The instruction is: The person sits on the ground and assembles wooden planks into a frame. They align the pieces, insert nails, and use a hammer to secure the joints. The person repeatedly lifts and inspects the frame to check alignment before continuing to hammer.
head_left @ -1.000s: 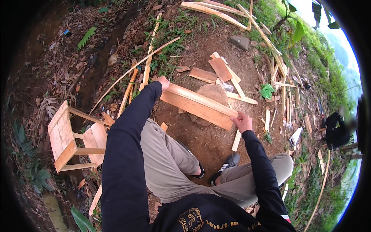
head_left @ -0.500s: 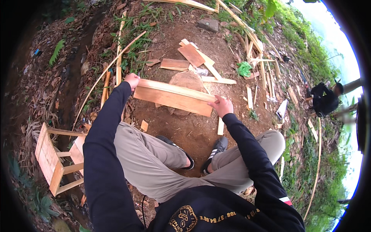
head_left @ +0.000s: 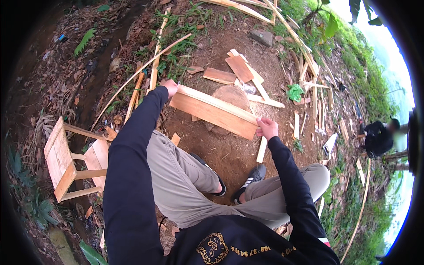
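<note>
Stretched between my two hands is a flat wooden board (head_left: pixel 210 115) with a paler narrow wood strip (head_left: pixel 218 105) lying along its far edge. My left hand (head_left: pixel 169 87) is closed on the left end, and a small thin thing, perhaps a nail, sticks up by its fingers. At the other end, my right hand (head_left: pixel 267 128) pinches the corner where the strip and board meet. The board is tilted, lower on the right in the picture, in front of a round wood stump (head_left: pixel 231 96) that it partly hides. Whether it touches the stump I cannot tell.
Beyond the stump lie several loose boards (head_left: pixel 219 76) and a green plastic bag (head_left: pixel 294 92). A handsaw (head_left: pixel 330 144) rests on the ground at right, near a crouching person (head_left: pixel 378 138) in dark clothes. A wooden frame like a small stool (head_left: pixel 66 163) stands at left.
My view has swung left, so the whole scene sits farther right in the picture. Both hands keep their hold on the board and strip; the right fingers have shifted slightly at the corner.
</note>
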The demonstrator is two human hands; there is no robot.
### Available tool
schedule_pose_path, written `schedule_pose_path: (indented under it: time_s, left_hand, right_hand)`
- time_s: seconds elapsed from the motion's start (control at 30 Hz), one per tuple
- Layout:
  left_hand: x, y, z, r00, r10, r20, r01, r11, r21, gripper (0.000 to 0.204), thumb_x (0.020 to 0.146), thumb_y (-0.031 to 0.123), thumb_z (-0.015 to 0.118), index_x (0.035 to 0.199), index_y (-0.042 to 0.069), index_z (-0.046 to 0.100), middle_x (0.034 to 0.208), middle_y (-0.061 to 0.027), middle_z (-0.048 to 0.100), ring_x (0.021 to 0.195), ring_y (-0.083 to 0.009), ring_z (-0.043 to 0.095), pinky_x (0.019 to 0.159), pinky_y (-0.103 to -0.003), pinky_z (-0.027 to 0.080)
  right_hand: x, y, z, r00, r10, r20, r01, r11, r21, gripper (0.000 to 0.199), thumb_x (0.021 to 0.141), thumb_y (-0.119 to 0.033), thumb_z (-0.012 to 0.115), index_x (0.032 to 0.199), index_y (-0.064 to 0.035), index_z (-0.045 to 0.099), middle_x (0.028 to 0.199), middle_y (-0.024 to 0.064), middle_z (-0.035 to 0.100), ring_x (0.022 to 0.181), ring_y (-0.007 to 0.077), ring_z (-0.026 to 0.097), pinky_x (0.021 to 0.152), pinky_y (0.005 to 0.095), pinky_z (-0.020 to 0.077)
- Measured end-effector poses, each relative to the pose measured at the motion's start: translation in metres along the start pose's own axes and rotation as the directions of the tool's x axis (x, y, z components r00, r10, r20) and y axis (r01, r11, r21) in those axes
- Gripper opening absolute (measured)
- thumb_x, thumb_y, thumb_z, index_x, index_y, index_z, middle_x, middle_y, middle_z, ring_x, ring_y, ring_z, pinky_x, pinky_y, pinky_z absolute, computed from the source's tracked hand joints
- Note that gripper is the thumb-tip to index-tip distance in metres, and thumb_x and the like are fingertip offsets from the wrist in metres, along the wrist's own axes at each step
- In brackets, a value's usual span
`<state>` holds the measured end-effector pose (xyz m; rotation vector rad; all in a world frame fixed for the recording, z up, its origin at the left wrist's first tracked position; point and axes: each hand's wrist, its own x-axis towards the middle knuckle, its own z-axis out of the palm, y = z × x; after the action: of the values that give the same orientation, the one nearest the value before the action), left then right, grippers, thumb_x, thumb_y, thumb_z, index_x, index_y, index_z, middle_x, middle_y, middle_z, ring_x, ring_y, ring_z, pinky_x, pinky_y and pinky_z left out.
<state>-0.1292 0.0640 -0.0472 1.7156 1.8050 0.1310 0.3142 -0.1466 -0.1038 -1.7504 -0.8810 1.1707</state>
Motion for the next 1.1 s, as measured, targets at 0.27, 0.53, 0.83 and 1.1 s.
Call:
schedule_pose_path:
  time_s: [0.27,0.53,0.83,1.1]
  left_hand:
    - [0.005,-0.013,0.005,0.996,-0.015,-0.088,0.002,0.989,-0.146,0.024,0.094,0.033,0.057,0.102,0.011,0.057,0.084,-0.0094,0.064,0.059,-0.0218,0.061,0.052,-0.037,0.052]
    - [0.016,0.019,-0.020,0.888,0.086,-0.451,-0.333,0.796,-0.505,0.018,0.100,0.024,0.053,0.103,0.007,0.050,0.099,-0.0057,0.059,0.086,-0.0160,0.062,0.071,-0.035,0.058]
    - [-0.043,0.081,-0.020,0.529,-0.032,-0.848,-0.414,0.862,-0.291,0.019,0.101,0.023,0.045,0.103,0.005,0.044,0.090,-0.0213,0.063,0.086,-0.0408,0.062,0.075,-0.049,0.046]
    - [-0.075,0.093,-0.087,0.257,0.133,-0.957,-0.670,0.738,-0.077,0.020,0.103,0.022,0.041,0.105,0.002,0.045,0.084,-0.0169,0.059,0.075,-0.0299,0.059,0.071,-0.040,0.045]
  right_hand:
    - [-0.018,0.004,0.003,0.977,0.144,0.159,-0.175,0.963,0.206,0.040,0.089,-0.023,0.072,0.113,0.0040,0.054,0.082,0.0094,0.062,0.061,0.0209,0.065,0.053,0.0324,0.0597]
    - [-0.035,-0.029,-0.001,0.820,-0.496,-0.284,0.522,0.853,0.018,0.022,0.091,-0.009,0.068,0.109,-0.0007,0.058,0.082,0.0034,0.061,0.068,0.0072,0.060,0.058,0.0186,0.0487]
    - [-0.059,-0.074,-0.011,0.752,-0.572,-0.327,0.610,0.792,0.017,0.025,0.093,-0.009,0.067,0.113,0.0020,0.058,0.090,0.0048,0.063,0.081,0.0077,0.061,0.070,0.0205,0.0503]
    - [-0.093,-0.107,-0.012,0.780,-0.599,-0.180,0.626,0.743,0.236,0.026,0.094,-0.002,0.061,0.119,0.0017,0.051,0.094,0.0028,0.059,0.085,0.0061,0.058,0.073,0.0193,0.0484]
